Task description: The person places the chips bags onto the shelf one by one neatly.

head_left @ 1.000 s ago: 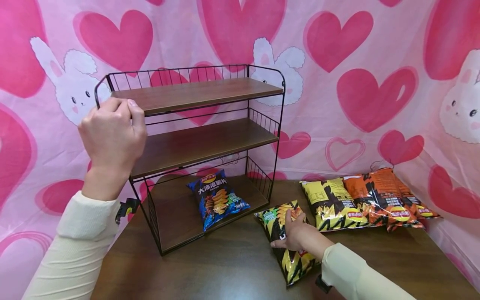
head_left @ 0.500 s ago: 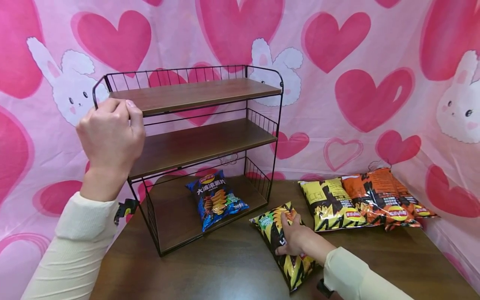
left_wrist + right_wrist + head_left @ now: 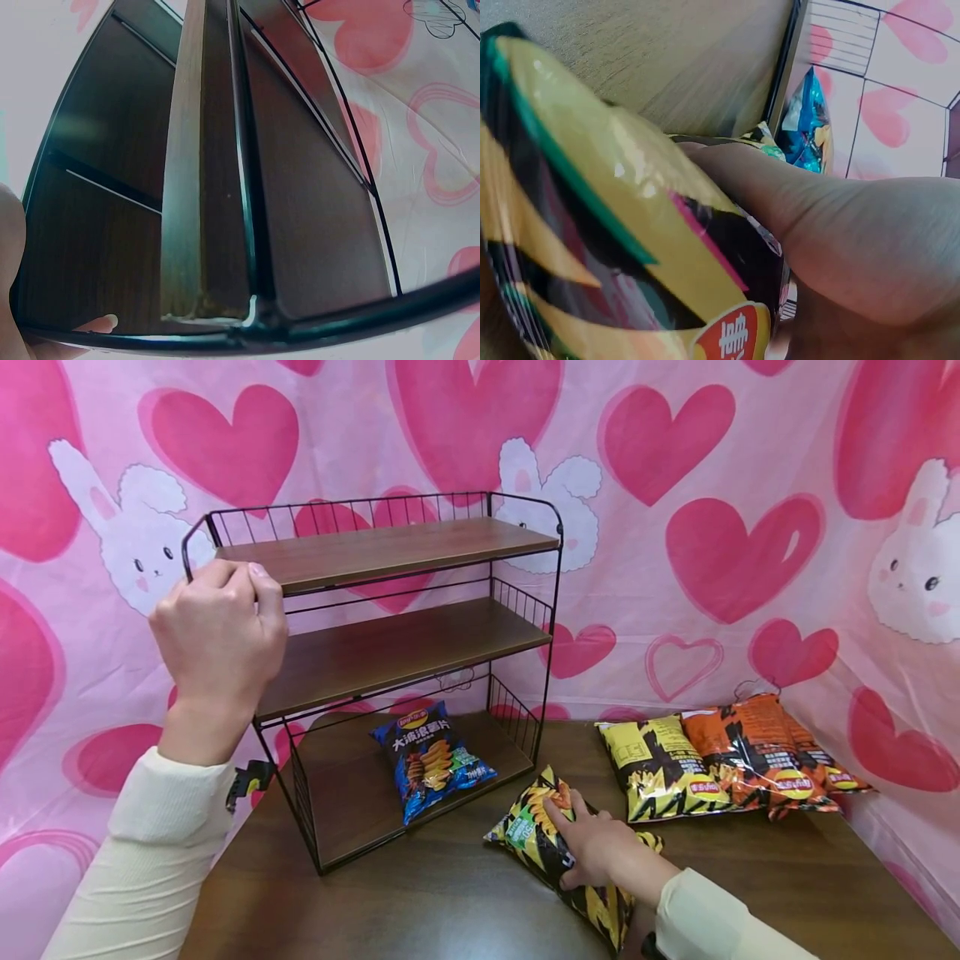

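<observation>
The right hand [image 3: 600, 847] lies palm down over a yellow-and-black chip bag [image 3: 536, 831], its fingers spread and bent across the front, the thumb on the side nearer the person; they look clamped on the bag, though the fingers' far undersides are hidden. The bag sits at the counter [image 3: 450, 893] in front of a 3-tier rack [image 3: 420, 639], 1 upper corner just beside the rack's front right foot. I cannot tell whether any part of it is lifted.

The left hand [image 3: 217, 631] is curled at the rack's top left front corner, its fingers wrapped about the metal frame. A blue chip bag [image 3: 435, 764] leans at a slant on the bottom shelf [image 3: 360, 810]; at the right lie another yellow bag [image 3: 663, 768] and 2 overlapping orange bags [image 3: 757, 752].

To handle the held bag well, spread the pressure between thumb and fingers rather than pinching hard, since a puffed, glossy packet probably slips or crumples when squeezed. A wrist kept low should help turn it cleanly. The left hand does best holding the light-looking frame firmly without pulling, so a knock at its foot does not shift it.
</observation>
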Available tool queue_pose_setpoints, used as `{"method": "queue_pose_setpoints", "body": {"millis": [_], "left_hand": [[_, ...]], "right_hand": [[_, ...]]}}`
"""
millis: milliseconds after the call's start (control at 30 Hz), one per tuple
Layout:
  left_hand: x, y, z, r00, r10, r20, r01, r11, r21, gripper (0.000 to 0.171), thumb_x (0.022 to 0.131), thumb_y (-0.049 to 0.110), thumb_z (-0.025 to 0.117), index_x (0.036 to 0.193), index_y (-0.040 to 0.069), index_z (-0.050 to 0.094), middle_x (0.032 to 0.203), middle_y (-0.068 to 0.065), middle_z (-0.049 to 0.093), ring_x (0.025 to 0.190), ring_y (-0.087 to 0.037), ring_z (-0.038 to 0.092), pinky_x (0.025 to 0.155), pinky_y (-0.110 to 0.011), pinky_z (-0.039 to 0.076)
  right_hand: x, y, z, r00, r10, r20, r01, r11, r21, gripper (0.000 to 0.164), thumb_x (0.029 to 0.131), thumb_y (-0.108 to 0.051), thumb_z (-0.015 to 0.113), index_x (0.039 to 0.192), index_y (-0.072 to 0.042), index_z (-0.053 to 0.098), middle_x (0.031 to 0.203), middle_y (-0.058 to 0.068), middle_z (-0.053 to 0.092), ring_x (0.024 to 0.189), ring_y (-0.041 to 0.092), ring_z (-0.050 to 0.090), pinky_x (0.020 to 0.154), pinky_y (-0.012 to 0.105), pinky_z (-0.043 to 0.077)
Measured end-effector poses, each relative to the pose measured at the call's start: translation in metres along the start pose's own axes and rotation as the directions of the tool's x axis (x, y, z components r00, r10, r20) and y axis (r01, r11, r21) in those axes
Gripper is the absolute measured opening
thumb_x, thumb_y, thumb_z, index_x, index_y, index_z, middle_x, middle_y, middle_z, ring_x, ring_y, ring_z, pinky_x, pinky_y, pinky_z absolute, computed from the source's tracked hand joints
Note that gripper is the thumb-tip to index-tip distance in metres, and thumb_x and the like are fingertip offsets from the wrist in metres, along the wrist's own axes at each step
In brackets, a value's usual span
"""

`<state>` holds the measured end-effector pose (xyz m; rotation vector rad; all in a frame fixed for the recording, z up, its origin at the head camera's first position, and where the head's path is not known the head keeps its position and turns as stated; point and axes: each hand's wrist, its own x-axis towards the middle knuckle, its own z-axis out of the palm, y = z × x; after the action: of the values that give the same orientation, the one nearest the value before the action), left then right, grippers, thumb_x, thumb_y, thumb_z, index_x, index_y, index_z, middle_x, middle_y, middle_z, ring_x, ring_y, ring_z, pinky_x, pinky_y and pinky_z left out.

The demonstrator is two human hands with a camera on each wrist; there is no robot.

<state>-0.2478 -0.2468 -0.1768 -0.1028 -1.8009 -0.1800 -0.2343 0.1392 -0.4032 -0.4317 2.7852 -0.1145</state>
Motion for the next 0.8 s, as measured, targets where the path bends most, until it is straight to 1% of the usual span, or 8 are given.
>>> {"method": "queue_pose_setpoints", "body": {"millis": [100,233,300,400,467,533,700,800], "left_hand": [[-0.001,0.0,-0.001,1.0,-0.001,0.009,0.001,1.0,0.002,0.058,0.105,0.03,0.037,0.09,-0.013,0.073,0.091,-0.025,0.07,0.076,-0.056,0.063,0.061,-0.067,0.045],[-0.002,0.0,-0.001,1.0,-0.004,0.013,0.004,1.0,0.002,0.056,0.105,0.029,0.038,0.091,-0.013,0.073,0.092,-0.026,0.071,0.078,-0.055,0.063,0.062,-0.067,0.045],[-0.001,0.0,-0.001,1.0,-0.005,0.011,0.005,1.0,0.0,0.056,0.105,0.03,0.038,0.091,-0.013,0.073,0.092,-0.025,0.071,0.077,-0.055,0.063,0.062,-0.067,0.045],[-0.001,0.0,0.0,1.0,-0.003,0.005,0.003,1.0,-0.003,0.058,0.105,0.031,0.037,0.091,-0.012,0.073,0.091,-0.025,0.071,0.077,-0.056,0.063,0.062,-0.068,0.045],[-0.001,0.0,0.0,1.0,-0.002,0.004,0.002,1.0,-0.004,0.058,0.105,0.031,0.037,0.09,-0.012,0.073,0.091,-0.025,0.071,0.076,-0.056,0.063,0.062,-0.067,0.045],[-0.001,0.0,0.0,1.0,-0.001,0.006,0.001,1.0,-0.002,0.058,0.105,0.031,0.037,0.09,-0.012,0.073,0.091,-0.025,0.071,0.076,-0.056,0.063,0.061,-0.067,0.045],[-0.001,0.0,0.001,1.0,-0.001,0.007,0.001,1.0,-0.001,0.059,0.105,0.032,0.036,0.091,-0.013,0.073,0.092,-0.025,0.071,0.077,-0.056,0.063,0.061,-0.067,0.045],[0.0,0.0,0.001,1.0,-0.001,0.008,0.001,1.0,-0.001,0.06,0.105,0.032,0.036,0.091,-0.012,0.073,0.092,-0.025,0.071,0.077,-0.056,0.063,0.061,-0.067,0.045]], "right_hand": [[0.0,-0.001,0.001,1.0,0.001,0.0,-0.001,1.0,-0.025,0.108,0.072,-0.037,0.092,0.161,-0.025,0.031,0.166,0.022,0.024,0.126,0.055,0.051,0.063,0.052,0.051],[0.0,-0.001,0.001,1.0,-0.016,-0.001,0.016,0.999,-0.049,0.109,0.071,-0.035,0.093,0.161,-0.029,0.032,0.166,0.018,0.024,0.125,0.052,0.052,0.061,0.051,0.051],[0.001,-0.001,0.0,0.999,-0.043,0.004,0.043,0.997,-0.06,0.109,0.07,-0.033,0.094,0.16,-0.031,0.032,0.167,0.015,0.024,0.126,0.05,0.052,0.063,0.052,0.051],[0.003,0.003,-0.002,0.995,-0.096,0.016,0.097,0.992,-0.077,0.11,0.07,-0.027,0.095,0.16,-0.035,0.032,0.167,0.011,0.025,0.13,0.047,0.05,0.078,0.059,0.053],[0.004,0.006,-0.003,0.99,-0.136,0.026,0.138,0.986,-0.095,0.111,0.07,-0.023,0.095,0.16,-0.038,0.032,0.167,0.008,0.026,0.133,0.045,0.048,0.09,0.064,0.048],[0.005,0.008,-0.004,0.985,-0.171,0.028,0.174,0.978,-0.119,0.111,0.069,-0.02,0.095,0.159,-0.04,0.033,0.167,0.005,0.027,0.134,0.044,0.048,0.097,0.068,0.044],[0.006,0.01,-0.005,0.967,-0.255,0.005,0.249,0.94,-0.235,0.11,0.068,-0.014,0.095,0.156,-0.043,0.037,0.166,0.001,0.031,0.135,0.043,0.049,0.101,0.067,0.044],[0.006,0.01,-0.007,0.957,-0.291,0.002,0.278,0.912,-0.301,0.107,0.071,-0.007,0.092,0.155,-0.045,0.038,0.166,-0.003,0.03,0.138,0.042,0.048,0.108,0.067,0.038]]}}
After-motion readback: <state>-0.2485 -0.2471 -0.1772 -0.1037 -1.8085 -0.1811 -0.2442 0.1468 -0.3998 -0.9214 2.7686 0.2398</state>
